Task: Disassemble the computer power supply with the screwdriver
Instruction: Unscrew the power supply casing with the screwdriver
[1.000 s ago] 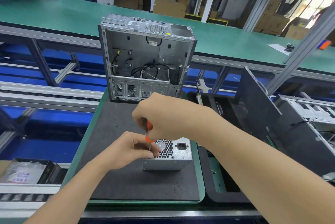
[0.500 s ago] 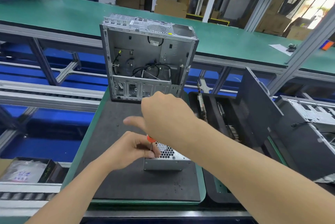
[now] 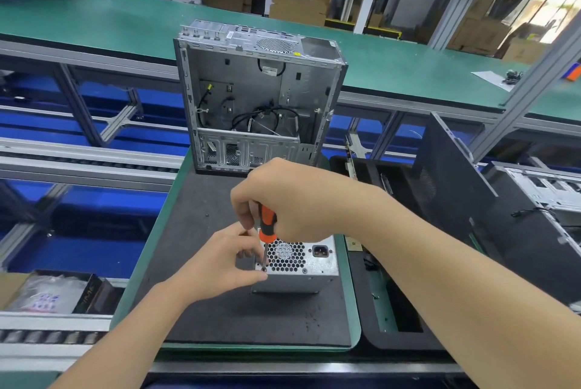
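A small silver power supply (image 3: 314, 266) stands on the black mat (image 3: 204, 310), its honeycomb fan grille and power socket facing up. My right hand (image 3: 292, 200) grips the orange-and-black screwdriver (image 3: 267, 225) upright, with the tip at a screw on the grille's near left corner. My left hand (image 3: 226, 262) sits against the unit's left side, thumb and fingers curled close around the screwdriver's shaft near the tip.
An open, emptied computer case (image 3: 257, 99) stands upright at the mat's far edge. A black tray (image 3: 393, 338) with a leaning side panel (image 3: 452, 168) lies to the right. Another case (image 3: 547, 190) is at far right, a box (image 3: 56, 291) at the left.
My right hand opened its thumb and re-gripped the handle, turning the screwdriver on the spot. The left hand stayed by the tip, and the view shifted slightly.
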Available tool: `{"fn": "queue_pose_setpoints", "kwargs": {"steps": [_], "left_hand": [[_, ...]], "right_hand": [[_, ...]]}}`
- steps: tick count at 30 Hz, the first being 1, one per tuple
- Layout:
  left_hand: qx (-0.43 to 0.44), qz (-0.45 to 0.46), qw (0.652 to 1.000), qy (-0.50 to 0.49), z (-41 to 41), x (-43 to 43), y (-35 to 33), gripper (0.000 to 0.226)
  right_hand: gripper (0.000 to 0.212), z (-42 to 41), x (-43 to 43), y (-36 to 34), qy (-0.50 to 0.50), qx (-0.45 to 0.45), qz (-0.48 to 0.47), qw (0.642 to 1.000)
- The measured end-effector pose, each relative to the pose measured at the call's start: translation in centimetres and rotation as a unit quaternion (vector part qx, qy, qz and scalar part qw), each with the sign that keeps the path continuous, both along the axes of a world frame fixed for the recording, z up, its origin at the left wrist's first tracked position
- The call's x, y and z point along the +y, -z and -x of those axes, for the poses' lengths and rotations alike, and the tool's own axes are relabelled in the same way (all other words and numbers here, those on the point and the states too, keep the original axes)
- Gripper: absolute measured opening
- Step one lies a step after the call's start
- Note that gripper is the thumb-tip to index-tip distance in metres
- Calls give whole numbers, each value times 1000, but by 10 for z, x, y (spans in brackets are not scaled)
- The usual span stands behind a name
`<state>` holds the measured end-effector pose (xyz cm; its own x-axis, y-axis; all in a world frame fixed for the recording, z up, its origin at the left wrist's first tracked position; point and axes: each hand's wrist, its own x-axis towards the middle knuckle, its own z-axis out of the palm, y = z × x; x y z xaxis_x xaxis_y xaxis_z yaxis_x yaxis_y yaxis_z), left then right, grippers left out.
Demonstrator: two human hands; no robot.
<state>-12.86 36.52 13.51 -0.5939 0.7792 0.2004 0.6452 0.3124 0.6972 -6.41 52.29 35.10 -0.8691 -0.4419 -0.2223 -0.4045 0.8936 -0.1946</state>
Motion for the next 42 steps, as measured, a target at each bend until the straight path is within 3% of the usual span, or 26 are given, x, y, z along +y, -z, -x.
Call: {"fn": "queue_pose_setpoints", "kwargs": {"steps": [3,6,10,15,22,26,32,37,42], "left_hand": [[1,-12,1000,-5,-3,0,-1,15],[-24,-14,1000,-12,-3,2,-1,14],[-41,-5,999,-15,-2,2,-2,14],[-24,-2,1000,-8,-2,2,-3,13],[-38,-42,998,-35,-4,3,-6,31],[-48,-68,987,-138,12,-4,-12,25],[-95,2,935,-341,48,-42,24,5],[-116,78,914,-381,42,-50,80,5],[-63,56,910,-405,40,-45,102,5]], "right_hand": [[32,-1,1,-1,-10,-11,-4,1000],[13,-2,1,4,7,21,-34,999],[37,-3,-8,17,88,115,-107,984],[15,-2,-11,13,50,71,-47,995],[20,-1,0,-3,9,52,-15,998],[21,2,5,-2,57,110,7,992],[15,7,10,13,126,154,40,979],[14,8,13,25,142,131,35,981],[12,6,19,29,158,114,29,980]]}}
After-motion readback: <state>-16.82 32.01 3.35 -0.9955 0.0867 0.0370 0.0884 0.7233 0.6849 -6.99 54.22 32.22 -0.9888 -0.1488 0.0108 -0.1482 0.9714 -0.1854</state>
